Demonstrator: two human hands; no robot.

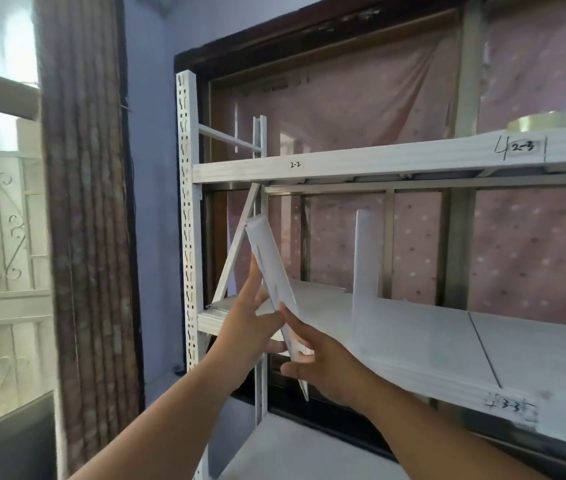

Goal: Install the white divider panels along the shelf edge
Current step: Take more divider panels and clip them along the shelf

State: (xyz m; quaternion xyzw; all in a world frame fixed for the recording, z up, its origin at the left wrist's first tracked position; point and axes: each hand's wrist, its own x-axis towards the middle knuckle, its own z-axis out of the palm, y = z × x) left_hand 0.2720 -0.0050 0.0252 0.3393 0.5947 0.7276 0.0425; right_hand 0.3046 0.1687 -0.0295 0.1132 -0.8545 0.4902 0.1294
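A long white divider panel (pixel 269 268) is tilted in front of the middle shelf (pixel 430 337), its top leaning left. My left hand (pixel 250 320) presses against the panel's left side with the fingers spread. My right hand (pixel 316 362) grips the lower end, whose tip pokes out below the hand. A second white divider panel (pixel 366 258) stands upright on the middle shelf, a little to the right of my hands.
A perforated white upright post (pixel 188 216) bounds the rack on the left. The upper shelf (pixel 361 162) carries handwritten labels and a roll of tape (pixel 539 122) at the right. Behind the rack is a curtained window. A brown curtain (pixel 87 220) hangs left.
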